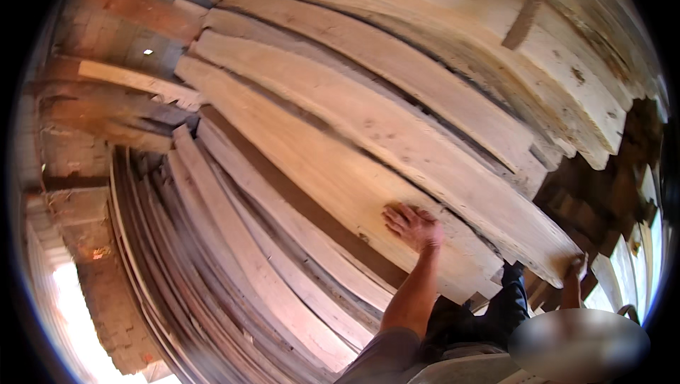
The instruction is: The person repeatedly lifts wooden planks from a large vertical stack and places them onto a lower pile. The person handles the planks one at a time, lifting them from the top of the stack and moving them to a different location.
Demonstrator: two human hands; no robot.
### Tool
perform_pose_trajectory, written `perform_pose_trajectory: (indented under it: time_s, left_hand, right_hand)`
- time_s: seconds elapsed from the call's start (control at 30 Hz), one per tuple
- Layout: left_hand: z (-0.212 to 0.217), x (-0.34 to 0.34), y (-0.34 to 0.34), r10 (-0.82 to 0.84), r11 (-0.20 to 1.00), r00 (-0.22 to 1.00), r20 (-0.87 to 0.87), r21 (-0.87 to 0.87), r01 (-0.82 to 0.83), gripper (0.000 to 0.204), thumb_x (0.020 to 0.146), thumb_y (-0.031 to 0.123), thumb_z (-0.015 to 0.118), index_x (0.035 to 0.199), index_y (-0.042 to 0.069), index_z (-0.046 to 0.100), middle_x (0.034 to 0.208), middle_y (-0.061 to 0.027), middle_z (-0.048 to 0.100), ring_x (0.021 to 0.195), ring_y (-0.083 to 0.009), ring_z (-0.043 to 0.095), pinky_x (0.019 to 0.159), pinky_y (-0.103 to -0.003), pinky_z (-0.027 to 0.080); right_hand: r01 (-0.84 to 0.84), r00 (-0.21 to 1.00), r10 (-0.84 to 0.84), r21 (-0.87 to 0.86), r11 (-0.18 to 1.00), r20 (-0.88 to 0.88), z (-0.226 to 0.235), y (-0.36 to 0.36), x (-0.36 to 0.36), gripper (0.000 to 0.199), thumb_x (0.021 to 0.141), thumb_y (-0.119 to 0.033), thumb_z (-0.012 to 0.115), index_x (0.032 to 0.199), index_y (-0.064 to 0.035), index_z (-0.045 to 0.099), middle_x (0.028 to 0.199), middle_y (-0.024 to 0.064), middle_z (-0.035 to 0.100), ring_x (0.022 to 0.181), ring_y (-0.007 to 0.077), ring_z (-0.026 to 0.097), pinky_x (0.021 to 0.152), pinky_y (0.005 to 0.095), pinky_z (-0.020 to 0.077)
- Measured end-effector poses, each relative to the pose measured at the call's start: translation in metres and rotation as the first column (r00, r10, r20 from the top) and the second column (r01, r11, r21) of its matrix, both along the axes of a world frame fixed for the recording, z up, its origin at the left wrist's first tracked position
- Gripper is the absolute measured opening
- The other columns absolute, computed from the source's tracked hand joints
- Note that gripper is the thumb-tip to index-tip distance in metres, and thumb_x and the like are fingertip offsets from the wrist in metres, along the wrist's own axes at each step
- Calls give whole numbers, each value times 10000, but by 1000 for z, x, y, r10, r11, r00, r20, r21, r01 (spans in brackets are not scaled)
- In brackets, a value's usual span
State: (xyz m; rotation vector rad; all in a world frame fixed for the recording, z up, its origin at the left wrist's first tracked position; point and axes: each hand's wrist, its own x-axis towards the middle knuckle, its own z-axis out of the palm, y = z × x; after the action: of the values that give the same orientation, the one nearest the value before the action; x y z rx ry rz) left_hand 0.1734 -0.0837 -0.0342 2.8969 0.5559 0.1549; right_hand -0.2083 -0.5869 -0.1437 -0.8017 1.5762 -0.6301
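Note:
My left hand (413, 227) rests on the face of a long, pale wooden plank (312, 154), its fingers apart and slightly bent. Just beside that one lies another long plank (397, 136) with a rough edge and several dark smudges. At the near right end of this second plank is my right hand (577, 268), closed around the corner. Part of its grip is hidden behind the wood. A narrow dark gap runs between the two planks.
More wide boards (397, 51) lie beyond, with a dark mark on one. Several thin planks (234, 242) stand packed at the left. Wooden beams (134, 79) and a brick wall (106, 299) are at the far left. Dark timber pieces (609, 193) fill the right.

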Motion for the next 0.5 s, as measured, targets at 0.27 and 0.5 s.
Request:
perform_pose_trajectory:
  time_s: [0.27, 0.5]
  left_hand:
    - [0, 5, -3, -49, 995, 995, 89, 85, 42, 560, 898, 252, 439, 1339, -88, 483, 1477, -346, 323, 1367, -505, 309, 1100, -618, 257]
    - [-17, -2, 1, -17, 997, 998, 63, 76, 13, 582, 919, 292, 433, 1384, -58, 451, 1531, -321, 247, 1420, -484, 240, 1125, -609, 218]
  right_hand:
    - [-265, 942, 281, 107, 958, -185, 72, 150, 180, 349, 854, -448, 665, 812, -102, 644, 688, 46, 566, 565, 181, 536, 526, 335, 445]
    - [-464, 875, 482, 205, 862, -45, 132, 184, 210, 273, 849, -287, 648, 994, -54, 652, 887, 61, 646, 764, 190, 603, 719, 364, 479]
